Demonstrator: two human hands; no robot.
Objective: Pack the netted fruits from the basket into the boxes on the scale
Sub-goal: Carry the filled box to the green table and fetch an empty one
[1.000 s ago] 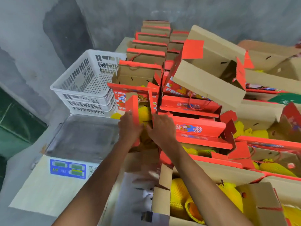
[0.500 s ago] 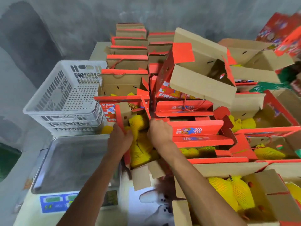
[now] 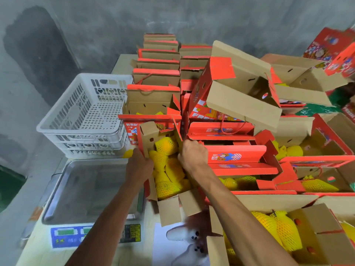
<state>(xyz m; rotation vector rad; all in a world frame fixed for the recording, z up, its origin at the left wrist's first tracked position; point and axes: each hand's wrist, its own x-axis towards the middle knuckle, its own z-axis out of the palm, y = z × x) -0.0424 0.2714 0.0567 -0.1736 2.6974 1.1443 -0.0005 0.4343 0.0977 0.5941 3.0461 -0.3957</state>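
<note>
An open red and brown cardboard box (image 3: 169,206) full of yellow netted fruits (image 3: 167,146) sits just right of the scale (image 3: 84,189). My left hand (image 3: 139,166) grips the box's left side flap. My right hand (image 3: 194,157) grips its right edge, fingers curled over the cardboard. The steel scale pan carries nothing. The white plastic basket (image 3: 84,112) behind the scale looks bare inside; one yellow fruit (image 3: 128,153) lies at its base.
Many red boxes (image 3: 236,156) are stacked and crowded to the right and behind, some open with netted fruit (image 3: 276,227) inside. One box (image 3: 238,87) lies tilted on top. A grey wall (image 3: 96,25) stands behind. The scale display (image 3: 67,237) faces me.
The view has shifted. Both hands have pulled the box's side flaps apart, uncovering the netted fruit inside. The box has slid a little toward me.
</note>
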